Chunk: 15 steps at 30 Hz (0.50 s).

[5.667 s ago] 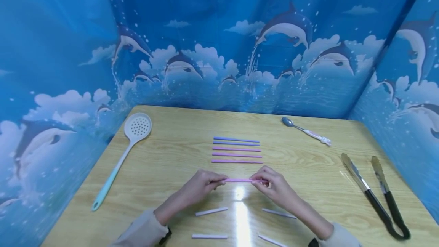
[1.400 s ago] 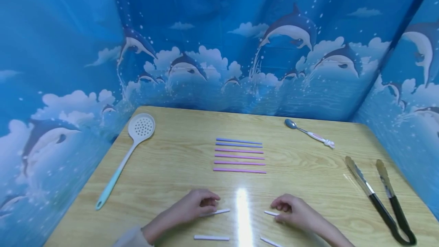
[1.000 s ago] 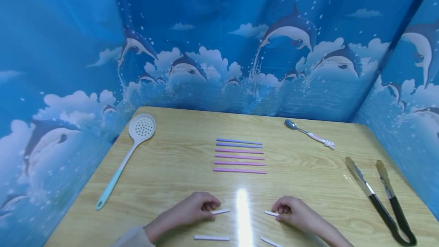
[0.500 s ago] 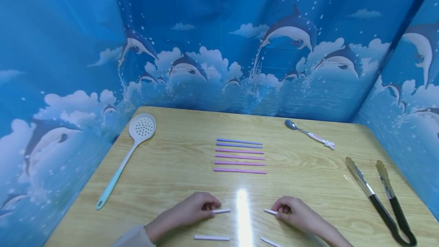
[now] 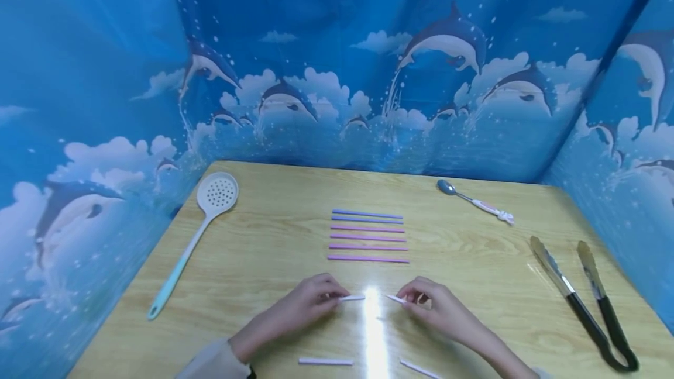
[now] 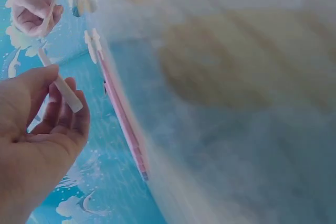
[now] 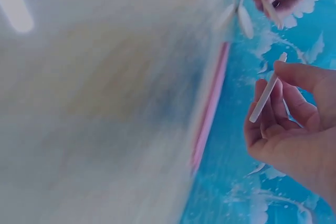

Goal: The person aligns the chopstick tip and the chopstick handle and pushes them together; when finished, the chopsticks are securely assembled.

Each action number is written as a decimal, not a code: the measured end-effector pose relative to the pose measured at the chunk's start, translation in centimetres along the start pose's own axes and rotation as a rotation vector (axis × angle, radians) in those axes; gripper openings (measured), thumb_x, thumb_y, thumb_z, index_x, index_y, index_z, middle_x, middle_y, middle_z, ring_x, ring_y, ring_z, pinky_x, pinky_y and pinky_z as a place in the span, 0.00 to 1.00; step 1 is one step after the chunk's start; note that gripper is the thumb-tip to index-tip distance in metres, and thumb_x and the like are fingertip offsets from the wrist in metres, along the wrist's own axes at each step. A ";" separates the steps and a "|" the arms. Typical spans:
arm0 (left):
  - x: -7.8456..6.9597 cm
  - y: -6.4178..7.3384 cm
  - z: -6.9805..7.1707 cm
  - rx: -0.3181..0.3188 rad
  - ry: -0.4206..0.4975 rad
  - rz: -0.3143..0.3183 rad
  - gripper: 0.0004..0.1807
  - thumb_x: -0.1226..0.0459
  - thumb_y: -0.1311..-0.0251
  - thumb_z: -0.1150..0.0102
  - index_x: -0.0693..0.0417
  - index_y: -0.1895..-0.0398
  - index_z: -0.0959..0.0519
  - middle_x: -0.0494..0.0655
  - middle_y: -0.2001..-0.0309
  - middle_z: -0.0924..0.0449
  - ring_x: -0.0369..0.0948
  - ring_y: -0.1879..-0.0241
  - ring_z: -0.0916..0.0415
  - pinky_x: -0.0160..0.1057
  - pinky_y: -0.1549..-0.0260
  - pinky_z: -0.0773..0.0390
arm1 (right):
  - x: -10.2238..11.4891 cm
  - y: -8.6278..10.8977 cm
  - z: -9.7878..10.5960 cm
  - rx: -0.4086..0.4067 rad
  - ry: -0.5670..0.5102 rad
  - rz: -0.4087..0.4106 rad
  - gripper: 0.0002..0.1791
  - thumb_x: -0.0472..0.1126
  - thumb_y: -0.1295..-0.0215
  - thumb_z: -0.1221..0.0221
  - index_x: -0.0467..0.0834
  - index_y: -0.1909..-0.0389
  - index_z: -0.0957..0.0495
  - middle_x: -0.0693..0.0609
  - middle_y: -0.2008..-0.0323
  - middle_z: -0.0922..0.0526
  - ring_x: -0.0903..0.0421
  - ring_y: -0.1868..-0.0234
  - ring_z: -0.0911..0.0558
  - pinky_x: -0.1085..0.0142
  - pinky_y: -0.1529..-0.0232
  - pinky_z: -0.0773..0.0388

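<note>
In the head view my left hand pinches a short whitish stick between thumb and fingers, its free end pointing right. My right hand pinches a second short stick, whose free end points left. The two ends face each other with a gap between them. Both sticks are held above the table; the left wrist view shows the left stick close up, and the right wrist view the right stick. Nearer the front lie two more short pale sticks, one left and one right.
Beyond the hands, long blue sticks and pink sticks lie in parallel rows on the wooden table. A slotted skimmer is at left. A spoon and black-handled tongs are at right.
Earlier, both hands set a pink stick below the row. They then took hold of the two short pale sticks, and now have lifted them forward and closer together.
</note>
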State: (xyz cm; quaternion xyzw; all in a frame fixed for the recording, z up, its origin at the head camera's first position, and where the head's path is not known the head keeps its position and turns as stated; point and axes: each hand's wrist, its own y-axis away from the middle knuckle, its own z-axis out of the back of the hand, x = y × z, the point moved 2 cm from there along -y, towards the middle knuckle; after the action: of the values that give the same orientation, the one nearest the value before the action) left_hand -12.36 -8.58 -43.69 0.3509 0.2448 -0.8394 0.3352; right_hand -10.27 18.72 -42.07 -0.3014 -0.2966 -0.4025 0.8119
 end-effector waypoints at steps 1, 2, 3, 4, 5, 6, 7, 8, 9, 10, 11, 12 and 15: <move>-0.1 -0.2 0.1 -0.014 0.001 -0.022 0.11 0.70 0.40 0.42 0.59 0.55 0.18 0.45 0.62 0.21 0.29 0.64 0.28 0.26 0.64 0.23 | 0.3 -0.3 -0.1 -0.003 -0.002 0.010 0.06 0.33 0.43 0.36 0.40 0.64 0.19 0.56 0.72 0.21 0.68 0.68 0.25 0.69 0.66 0.21; -0.1 -0.3 0.1 -0.026 0.000 -0.043 0.11 0.71 0.40 0.41 0.59 0.55 0.18 0.46 0.62 0.21 0.30 0.65 0.27 0.26 0.65 0.22 | 0.6 -0.6 -0.2 -0.005 -0.002 0.016 0.06 0.33 0.43 0.36 0.41 0.64 0.19 0.56 0.71 0.21 0.68 0.68 0.25 0.69 0.66 0.21; -0.2 -0.5 0.2 -0.034 0.001 -0.051 0.11 0.70 0.40 0.41 0.59 0.55 0.18 0.46 0.62 0.21 0.30 0.64 0.27 0.26 0.65 0.22 | 0.9 -0.8 -0.3 -0.005 -0.003 0.021 0.06 0.33 0.43 0.36 0.41 0.64 0.19 0.56 0.71 0.21 0.68 0.68 0.25 0.69 0.65 0.20; -0.3 -0.6 0.2 -0.039 -0.001 -0.061 0.10 0.70 0.40 0.42 0.59 0.55 0.18 0.46 0.62 0.20 0.30 0.65 0.27 0.26 0.65 0.22 | 1.1 -1.0 -0.4 -0.006 -0.006 0.026 0.06 0.33 0.43 0.36 0.41 0.64 0.19 0.56 0.71 0.21 0.68 0.68 0.25 0.68 0.65 0.20; -0.3 -0.7 0.2 -0.044 -0.002 -0.067 0.10 0.70 0.40 0.42 0.59 0.56 0.18 0.46 0.62 0.20 0.30 0.65 0.26 0.26 0.65 0.22 | 1.3 -1.2 -0.5 -0.006 -0.006 0.028 0.06 0.33 0.43 0.36 0.41 0.64 0.19 0.57 0.72 0.21 0.68 0.68 0.25 0.68 0.65 0.20; -0.3 -0.8 0.2 -0.047 -0.007 -0.075 0.10 0.70 0.40 0.42 0.59 0.56 0.18 0.46 0.62 0.20 0.30 0.64 0.26 0.26 0.65 0.22 | 1.5 -1.3 -0.6 -0.005 -0.008 0.027 0.06 0.33 0.43 0.36 0.41 0.64 0.19 0.57 0.72 0.21 0.68 0.68 0.25 0.68 0.64 0.20; -0.4 -0.8 0.2 -0.049 -0.012 -0.082 0.10 0.70 0.40 0.42 0.59 0.56 0.18 0.46 0.62 0.20 0.31 0.64 0.26 0.26 0.64 0.22 | 1.7 -1.4 -0.7 -0.004 -0.009 0.026 0.06 0.33 0.43 0.36 0.41 0.64 0.19 0.57 0.72 0.21 0.68 0.68 0.25 0.68 0.64 0.20; -0.4 -0.9 0.2 -0.047 -0.013 -0.080 0.10 0.69 0.40 0.42 0.58 0.56 0.18 0.46 0.62 0.20 0.31 0.64 0.26 0.26 0.64 0.22 | 1.8 -1.5 -0.8 -0.005 -0.011 0.027 0.06 0.33 0.43 0.36 0.41 0.64 0.19 0.57 0.72 0.21 0.68 0.68 0.25 0.68 0.64 0.20; -0.5 -1.0 0.2 -0.045 -0.009 -0.079 0.10 0.69 0.40 0.42 0.58 0.56 0.18 0.46 0.62 0.20 0.31 0.64 0.26 0.26 0.64 0.22 | 1.9 -1.6 -0.9 -0.005 -0.011 0.030 0.06 0.33 0.43 0.36 0.41 0.64 0.19 0.57 0.72 0.21 0.68 0.68 0.25 0.68 0.65 0.20; -0.5 -1.0 0.2 -0.043 -0.006 -0.078 0.10 0.69 0.40 0.41 0.58 0.56 0.18 0.46 0.62 0.20 0.31 0.64 0.26 0.26 0.64 0.22 | 2.0 -1.6 -0.9 -0.003 -0.013 0.029 0.06 0.32 0.43 0.36 0.41 0.64 0.19 0.57 0.72 0.21 0.68 0.68 0.25 0.68 0.65 0.20; -0.6 -1.1 0.2 -0.043 -0.002 -0.076 0.10 0.69 0.40 0.41 0.58 0.56 0.18 0.46 0.62 0.19 0.30 0.64 0.26 0.26 0.65 0.22 | 2.1 -1.7 -0.9 0.000 -0.016 0.024 0.06 0.32 0.43 0.36 0.41 0.64 0.19 0.58 0.72 0.21 0.68 0.68 0.25 0.69 0.65 0.21; -0.7 -1.1 0.3 -0.040 0.004 -0.073 0.10 0.69 0.40 0.41 0.58 0.56 0.18 0.46 0.62 0.19 0.30 0.65 0.26 0.26 0.65 0.22 | 2.1 -1.7 -1.0 0.002 -0.019 0.020 0.06 0.32 0.44 0.36 0.41 0.64 0.19 0.57 0.72 0.21 0.68 0.68 0.25 0.69 0.65 0.21; -0.9 -1.2 0.3 -0.041 0.021 -0.066 0.10 0.70 0.41 0.41 0.59 0.56 0.18 0.46 0.62 0.19 0.30 0.65 0.26 0.26 0.66 0.22 | 2.1 -1.8 -1.0 0.003 -0.031 0.009 0.07 0.31 0.44 0.37 0.40 0.64 0.19 0.57 0.72 0.22 0.68 0.69 0.26 0.70 0.67 0.21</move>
State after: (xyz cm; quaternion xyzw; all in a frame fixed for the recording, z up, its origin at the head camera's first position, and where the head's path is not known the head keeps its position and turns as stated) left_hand -12.90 -7.68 -42.64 0.3443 0.2769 -0.8412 0.3117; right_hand -10.46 16.14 -40.75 -0.3077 -0.3083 -0.3938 0.8094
